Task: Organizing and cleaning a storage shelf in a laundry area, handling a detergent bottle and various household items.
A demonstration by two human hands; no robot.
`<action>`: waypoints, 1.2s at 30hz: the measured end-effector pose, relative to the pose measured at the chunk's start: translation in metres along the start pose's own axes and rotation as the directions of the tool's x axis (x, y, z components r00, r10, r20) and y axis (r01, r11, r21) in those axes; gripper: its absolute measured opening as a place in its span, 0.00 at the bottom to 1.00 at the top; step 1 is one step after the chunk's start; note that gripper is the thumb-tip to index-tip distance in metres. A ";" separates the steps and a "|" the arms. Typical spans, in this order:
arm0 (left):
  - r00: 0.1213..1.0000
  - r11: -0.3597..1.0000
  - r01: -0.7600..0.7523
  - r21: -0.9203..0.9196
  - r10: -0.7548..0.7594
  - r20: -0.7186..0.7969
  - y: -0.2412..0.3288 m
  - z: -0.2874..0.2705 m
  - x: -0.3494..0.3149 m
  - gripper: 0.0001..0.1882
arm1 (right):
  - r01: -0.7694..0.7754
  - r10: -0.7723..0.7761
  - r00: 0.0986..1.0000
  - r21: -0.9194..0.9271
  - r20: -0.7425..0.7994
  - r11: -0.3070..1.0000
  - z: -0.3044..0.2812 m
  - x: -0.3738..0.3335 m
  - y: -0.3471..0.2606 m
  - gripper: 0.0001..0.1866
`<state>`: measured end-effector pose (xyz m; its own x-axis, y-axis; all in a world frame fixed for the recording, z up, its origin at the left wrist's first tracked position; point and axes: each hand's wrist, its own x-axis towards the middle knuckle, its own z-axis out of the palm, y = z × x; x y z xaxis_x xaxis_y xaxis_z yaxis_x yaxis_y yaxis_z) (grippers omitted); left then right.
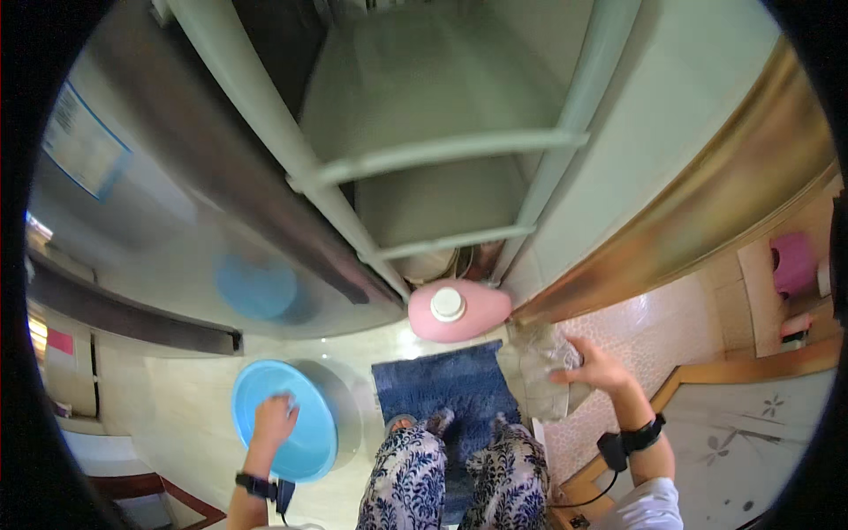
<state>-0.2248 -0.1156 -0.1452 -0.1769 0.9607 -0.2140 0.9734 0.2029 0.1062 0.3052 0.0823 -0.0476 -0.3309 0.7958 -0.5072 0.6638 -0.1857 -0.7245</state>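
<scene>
My left hand (276, 420) is over the light blue basin (320, 446) on the floor, fingers closed. A small pale patch shows at its fingertips; I cannot make out what it is. On the other side, my right hand (598, 367) grips a clear see-through plastic item (552, 358), whose exact kind is hard to tell. Both wrists wear black straps with small devices. Between the hands, a pink jug (464, 320) with a white cap stands at the far edge of a dark blue mat (450, 371).
A pale metal rack (450, 155) rises straight ahead, behind the jug. To the left is a shiny grey appliance front (177, 212). A gold-brown door frame (671, 234) stands right, near a white door panel (733, 433) with flower patterns. My legs in patterned trousers (406, 481) are below.
</scene>
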 end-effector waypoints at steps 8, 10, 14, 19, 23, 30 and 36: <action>0.998 0.627 -0.023 -0.779 0.053 0.014 0.122 -0.246 -0.036 0.21 | 0.099 -0.192 0.981 0.763 0.033 0.639 -0.003 -0.104 -0.147 0.29; 0.933 0.314 -0.196 -0.929 0.351 -0.078 0.180 -0.294 -0.029 0.28 | 0.130 -0.272 0.962 0.853 0.014 0.506 0.011 -0.125 -0.215 0.29; 0.948 0.021 -0.011 -1.000 0.318 -0.003 0.234 -0.372 -0.038 0.27 | 0.400 -0.337 0.915 0.610 -0.221 0.684 0.012 -0.156 -0.313 0.25; 0.978 0.241 -0.172 -0.955 0.158 -0.137 0.231 -0.441 -0.061 0.21 | 0.352 -0.308 0.935 0.574 -0.177 0.739 0.000 -0.194 -0.369 0.23; 0.955 0.398 -0.241 -0.885 0.261 -0.143 0.216 -0.503 -0.077 0.20 | 0.095 -0.197 0.970 0.528 0.140 0.844 -0.019 -0.229 -0.402 0.24; 0.934 0.369 -0.297 -0.880 0.303 -0.189 0.217 -0.537 -0.058 0.18 | -0.048 -0.284 0.948 0.946 0.145 0.321 0.002 -0.247 -0.436 0.27; 0.909 0.368 -0.384 -0.847 0.310 -0.278 0.233 -0.510 -0.023 0.19 | 0.113 -0.153 0.988 0.807 -0.029 0.580 -0.011 -0.231 -0.419 0.24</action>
<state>-0.0676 0.0060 0.3797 0.1005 0.9890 0.1081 0.3027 -0.1339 0.9436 0.1107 -0.0169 0.3782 -0.4092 0.8311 -0.3767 -0.1934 -0.4824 -0.8543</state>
